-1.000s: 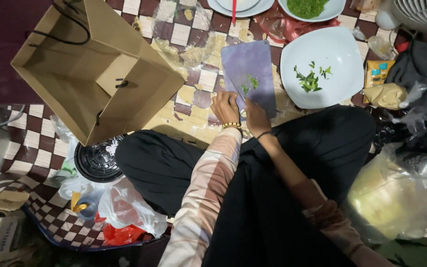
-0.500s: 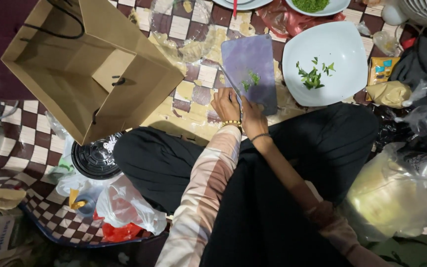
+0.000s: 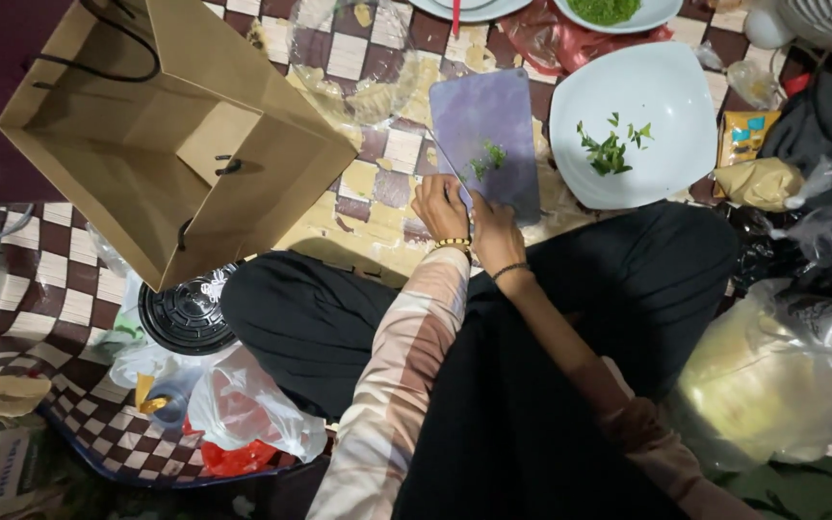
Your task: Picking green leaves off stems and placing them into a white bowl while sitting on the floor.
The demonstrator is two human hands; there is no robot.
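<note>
The left hand (image 3: pixel 438 207) and the right hand (image 3: pixel 495 231) sit side by side, touching, at the near edge of a purple cutting board (image 3: pixel 486 125) that lies on the checkered floor mat (image 3: pixel 55 289); the left hand's fingers curl over the board's near left corner, while whether the right hand grips anything cannot be told; a small heap of chopped green herbs (image 3: pixel 486 159) lies on the board just beyond the fingers; to the right sits a white bowl (image 3: pixel 642 87) with more green leaves (image 3: pixel 609 152); to the left stands an open brown paper bag (image 3: pixel 166 135); a black round lid (image 3: pixel 190 313) lies near the left knee
</note>
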